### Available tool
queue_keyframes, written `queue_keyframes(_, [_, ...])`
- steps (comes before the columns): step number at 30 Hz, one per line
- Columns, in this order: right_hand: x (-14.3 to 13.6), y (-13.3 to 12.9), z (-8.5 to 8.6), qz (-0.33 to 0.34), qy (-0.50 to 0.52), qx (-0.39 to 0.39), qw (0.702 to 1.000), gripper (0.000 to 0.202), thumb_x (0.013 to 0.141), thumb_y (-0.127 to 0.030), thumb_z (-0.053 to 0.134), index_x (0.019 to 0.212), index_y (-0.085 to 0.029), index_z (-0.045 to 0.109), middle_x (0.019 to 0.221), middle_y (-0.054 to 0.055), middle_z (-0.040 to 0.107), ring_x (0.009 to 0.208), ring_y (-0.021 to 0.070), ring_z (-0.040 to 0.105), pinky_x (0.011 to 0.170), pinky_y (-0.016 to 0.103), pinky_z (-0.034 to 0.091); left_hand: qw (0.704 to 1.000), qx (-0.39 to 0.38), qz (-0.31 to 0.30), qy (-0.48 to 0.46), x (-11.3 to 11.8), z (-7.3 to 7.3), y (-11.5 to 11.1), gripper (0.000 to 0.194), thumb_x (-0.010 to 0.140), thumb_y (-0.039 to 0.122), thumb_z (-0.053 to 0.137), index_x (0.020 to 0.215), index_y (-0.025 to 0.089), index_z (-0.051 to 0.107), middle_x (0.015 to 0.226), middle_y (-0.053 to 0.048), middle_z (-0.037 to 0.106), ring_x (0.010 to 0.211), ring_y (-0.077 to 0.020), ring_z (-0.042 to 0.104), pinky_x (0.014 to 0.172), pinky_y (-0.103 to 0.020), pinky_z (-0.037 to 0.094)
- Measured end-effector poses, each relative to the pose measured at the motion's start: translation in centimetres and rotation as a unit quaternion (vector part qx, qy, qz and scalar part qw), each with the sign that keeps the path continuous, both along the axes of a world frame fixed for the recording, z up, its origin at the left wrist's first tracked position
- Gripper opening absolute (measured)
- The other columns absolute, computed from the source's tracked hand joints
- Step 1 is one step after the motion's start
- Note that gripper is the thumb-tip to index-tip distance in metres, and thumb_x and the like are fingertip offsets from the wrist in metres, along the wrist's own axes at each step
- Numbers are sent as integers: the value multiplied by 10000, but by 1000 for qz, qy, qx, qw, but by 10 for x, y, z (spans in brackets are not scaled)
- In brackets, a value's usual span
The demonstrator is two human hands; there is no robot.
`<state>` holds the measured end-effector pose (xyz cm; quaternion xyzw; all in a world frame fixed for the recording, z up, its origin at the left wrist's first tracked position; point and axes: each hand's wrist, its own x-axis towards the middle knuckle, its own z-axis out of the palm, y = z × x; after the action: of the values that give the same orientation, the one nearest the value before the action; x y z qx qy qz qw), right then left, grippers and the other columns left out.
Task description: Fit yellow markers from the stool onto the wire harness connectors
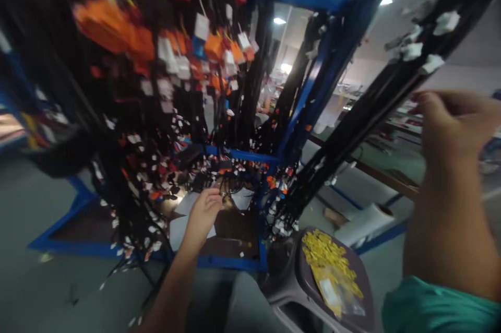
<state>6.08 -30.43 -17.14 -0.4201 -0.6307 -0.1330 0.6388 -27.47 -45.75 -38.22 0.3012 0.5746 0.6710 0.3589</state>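
My left hand [205, 210] is low in the middle of the head view, its fingers curled together over the bottom of a blue rack; whether they hold anything is too small to tell. My right hand [450, 114] is raised at the right, thumb and fingers brought together beside a thick bundle of black cables [352, 114] with white connectors. Whatever may be between those fingertips is blurred. Many black cables with orange connectors [107, 22] and white connectors [201, 26] hang from the rack at upper left and centre.
A grey plastic stool [364, 270] at the lower right bears yellow small parts [329, 257] and a clear bag. Behind it lies a white roll [368, 221]. The rack's blue frame [235, 262] crosses low in front. A person [266, 98] is in the background.
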Motion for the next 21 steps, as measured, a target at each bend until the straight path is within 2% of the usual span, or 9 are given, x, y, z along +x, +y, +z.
queue_keyframes(2, [32,8,-45,-8,31,-58,998,252,745,-322,577,826,-131,720,692,89,658,647,161,598,631,324,438,1000,5,-19,7,23,-23,3,301,520,298,608,791,181,549,665,28,584,592,-144,591,653,-298,465])
queue_keyframes(5, [75,26,-114,11,77,-219,973,207,673,-319,599,759,-152,686,654,58,635,652,172,574,652,322,432,999,3,-52,17,55,-45,2,284,532,318,611,773,177,556,635,34,579,569,-148,592,627,-299,463])
queue_keyframes(8, [98,41,-180,64,86,-323,940,249,612,-364,615,742,-157,661,611,51,628,544,163,552,556,303,428,996,-10,-83,32,79,-51,-1,288,534,328,619,769,175,556,633,33,583,559,-151,597,627,-303,457])
queue_keyframes(12, [90,54,-254,142,85,-407,899,243,559,-380,612,667,-162,626,509,18,574,459,137,510,485,273,405,994,-11,-96,59,97,-47,-6,272,551,317,614,778,175,566,625,32,574,579,-150,598,645,-300,457])
queue_keyframes(14, [73,60,-282,189,78,-440,874,236,552,-373,617,659,-163,617,511,23,585,470,150,535,481,274,418,993,-16,-90,76,98,-46,-11,249,553,306,614,763,178,572,614,32,573,573,-149,594,628,-291,452])
queue_keyframes(16, [52,70,-301,234,68,-459,854,228,561,-355,622,687,-164,624,567,39,624,527,170,583,521,288,458,992,-28,-81,88,97,-48,-17,240,545,308,621,743,180,577,602,31,573,562,-152,593,605,-283,445])
queue_keyframes(18, [28,84,-311,271,56,-461,843,233,581,-333,621,746,-170,640,668,53,668,633,192,628,609,312,498,992,-40,-63,98,92,-51,-24,240,543,318,624,734,177,584,586,31,574,558,-157,596,599,-281,444])
queue_keyframes(21, [-9,111,-311,293,49,-434,850,325,625,-321,602,914,-177,638,934,88,686,875,229,638,795,363,500,991,-57,-25,114,84,-54,-36,237,546,329,631,723,176,596,565,27,581,561,-164,599,610,-287,455])
